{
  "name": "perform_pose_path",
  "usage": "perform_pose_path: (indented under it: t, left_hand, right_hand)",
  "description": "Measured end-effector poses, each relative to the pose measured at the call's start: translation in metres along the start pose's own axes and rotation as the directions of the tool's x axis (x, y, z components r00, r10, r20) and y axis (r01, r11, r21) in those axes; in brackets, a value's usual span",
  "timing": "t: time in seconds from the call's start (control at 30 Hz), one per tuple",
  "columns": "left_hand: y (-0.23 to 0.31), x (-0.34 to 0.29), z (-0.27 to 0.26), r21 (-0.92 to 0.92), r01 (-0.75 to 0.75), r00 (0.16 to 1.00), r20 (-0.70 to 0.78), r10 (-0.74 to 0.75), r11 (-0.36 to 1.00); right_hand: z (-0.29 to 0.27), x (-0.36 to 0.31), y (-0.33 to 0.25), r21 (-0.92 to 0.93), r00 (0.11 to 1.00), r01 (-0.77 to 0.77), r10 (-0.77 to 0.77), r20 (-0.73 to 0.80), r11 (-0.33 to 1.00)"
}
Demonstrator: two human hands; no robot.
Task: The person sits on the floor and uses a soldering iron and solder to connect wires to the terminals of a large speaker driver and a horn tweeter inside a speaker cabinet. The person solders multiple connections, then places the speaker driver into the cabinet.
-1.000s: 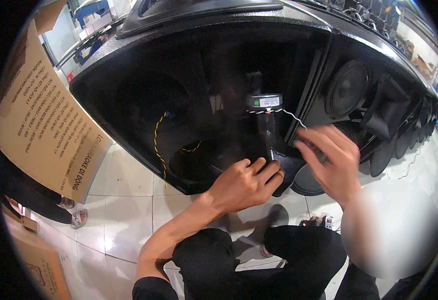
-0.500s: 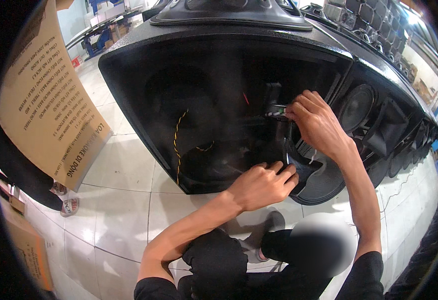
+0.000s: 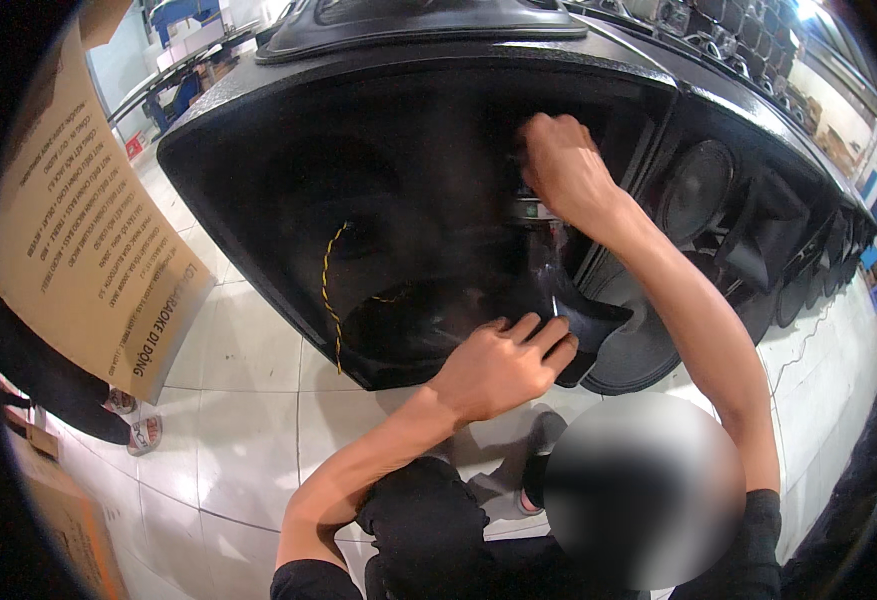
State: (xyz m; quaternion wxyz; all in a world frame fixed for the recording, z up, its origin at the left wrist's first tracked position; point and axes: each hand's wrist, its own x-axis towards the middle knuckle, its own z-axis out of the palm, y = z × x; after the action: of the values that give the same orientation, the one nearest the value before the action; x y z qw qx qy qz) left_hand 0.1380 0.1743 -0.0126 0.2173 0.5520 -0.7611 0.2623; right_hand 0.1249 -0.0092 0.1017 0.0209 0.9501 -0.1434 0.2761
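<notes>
A large black speaker cabinet (image 3: 258, 76) stands before me with its open front facing me. My left hand (image 3: 506, 365) is closed, thumb and fingers gripping the near edge of a black flared horn (image 3: 598, 325) inside the cabinet's lower right. My right hand (image 3: 566, 170) reaches deeper inside, fingers curled at the horn's far end, beside a small greenish-and-metal part (image 3: 532, 209). What its fingertips hold is hidden. A twisted yellow-and-black wire (image 3: 327, 290) hangs from the cabinet's left inside.
More black speakers (image 3: 700, 188) with cones and horns stand in a row to the right. Another black cabinet part (image 3: 418, 35) lies on top. A large printed cardboard box (image 3: 98, 230) stands left, a person's feet (image 3: 144, 435) beside it. White tiles (image 3: 248, 440) cover the floor.
My right hand has moved up and left, from beside the greenish part to above it. My left hand keeps its grip on the horn. The view has shifted slightly.
</notes>
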Motion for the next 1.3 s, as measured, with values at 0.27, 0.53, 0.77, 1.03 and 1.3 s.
perform_pose_path:
  t: [0.27,0.53,0.77,1.03,1.3]
  left_hand:
    - [-0.003,0.002,-0.016,-0.432,0.268,0.949,-0.038,-0.314,0.861]
    - [-0.022,0.024,-0.019,-0.837,0.494,0.554,0.097,-0.827,0.233]
    - [-0.049,0.069,-0.025,-0.879,0.452,0.464,0.374,-0.803,-0.148]
    - [-0.078,0.059,-0.005,-0.352,0.658,0.668,-0.137,-0.732,0.666]
    - [-0.099,0.076,-0.017,-0.198,0.553,0.818,-0.055,-0.573,0.809]
  right_hand:
    - [-0.018,-0.017,0.018,0.501,0.993,-0.060,-0.001,0.121,0.863]
    - [-0.050,-0.080,0.004,0.449,0.958,-0.257,0.287,0.000,0.856]
    - [-0.019,-0.106,-0.001,0.529,0.976,0.018,0.101,-0.195,0.848]
    - [-0.009,-0.120,-0.004,0.525,0.945,0.004,0.168,-0.280,0.851]
    - [-0.011,-0.119,-0.001,0.691,0.912,-0.152,0.369,-0.177,0.707]
